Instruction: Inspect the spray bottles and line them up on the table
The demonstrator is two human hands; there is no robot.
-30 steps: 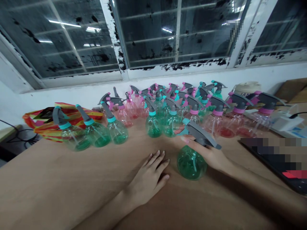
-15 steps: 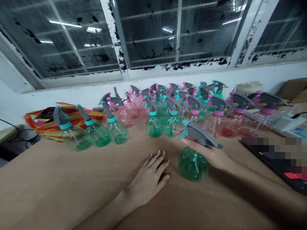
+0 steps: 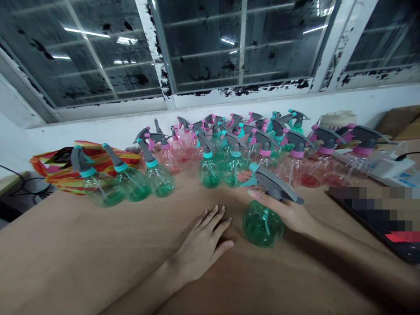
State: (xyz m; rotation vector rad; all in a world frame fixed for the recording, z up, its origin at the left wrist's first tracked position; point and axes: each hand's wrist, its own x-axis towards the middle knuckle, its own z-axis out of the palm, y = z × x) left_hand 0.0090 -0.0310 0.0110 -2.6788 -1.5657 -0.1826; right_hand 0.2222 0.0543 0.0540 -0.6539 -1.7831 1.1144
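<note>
My right hand (image 3: 288,211) is closed around the neck of a green spray bottle (image 3: 263,225) with a grey trigger head and turquoise nozzle. Its fingers wrap behind the neck and trigger, partly hidden by the head. The bottle is upright; whether its base touches the table (image 3: 98,258) I cannot tell. To its left, my left hand (image 3: 205,247) lies flat on the wood with fingers outstretched, holding nothing. Just beyond the hands stand two more green spray bottles, a nearer one (image 3: 210,173) and its neighbour (image 3: 235,170).
Several pink spray bottles (image 3: 297,168) stand in a crowd along the wall. Three green bottles (image 3: 160,181) form a row at the left, before an orange-red bag (image 3: 62,181). A dark flat device (image 3: 357,214) lies at the right, near a white box (image 3: 392,166).
The whole view has shifted very slightly. My right hand keeps its grip on the green spray bottle, and my left hand stays flat, its thumb a little further out.
</note>
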